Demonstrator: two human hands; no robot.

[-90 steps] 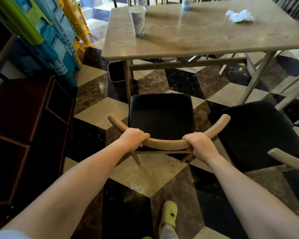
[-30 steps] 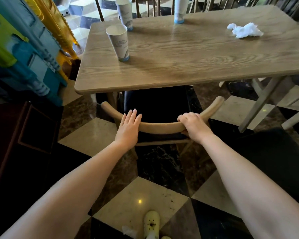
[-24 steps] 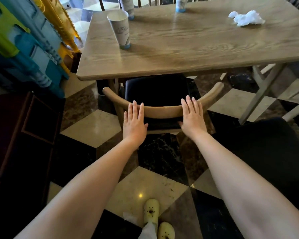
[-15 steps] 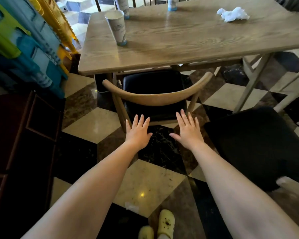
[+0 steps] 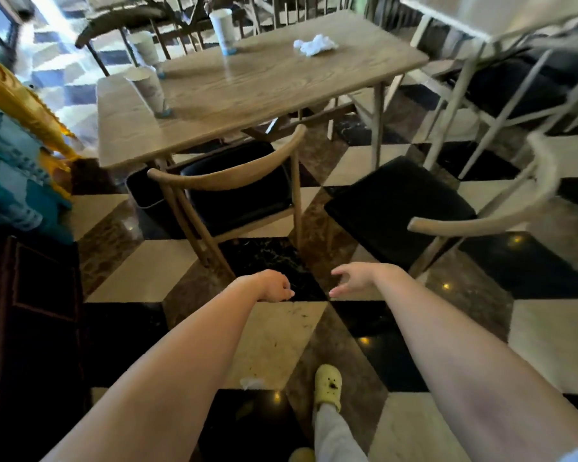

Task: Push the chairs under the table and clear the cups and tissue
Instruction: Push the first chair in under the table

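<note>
Left hand [image 5: 276, 288]: yours, loosely curled over the floor, holding nothing.
Right hand [image 5: 356, 277]: fingers spread wide, empty — near the second chair [image 5: 447, 208], not touching it.
First chair [image 5: 234, 188]: seat partly under the table [image 5: 281, 85].
Second chair: well clear of the table, angled.
Cups [image 5: 149, 90]: three paper cups upright on the tabletop.
Tissue [image 5: 314, 45]: crumpled — far right side of the tabletop.

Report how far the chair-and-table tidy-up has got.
Done: the left chair sits with its seat partly under the table. In hand: nothing; the left hand and right hand are empty, above the floor. Left: the right chair stands out from the table, and three cups and the tissue remain on it.
</note>
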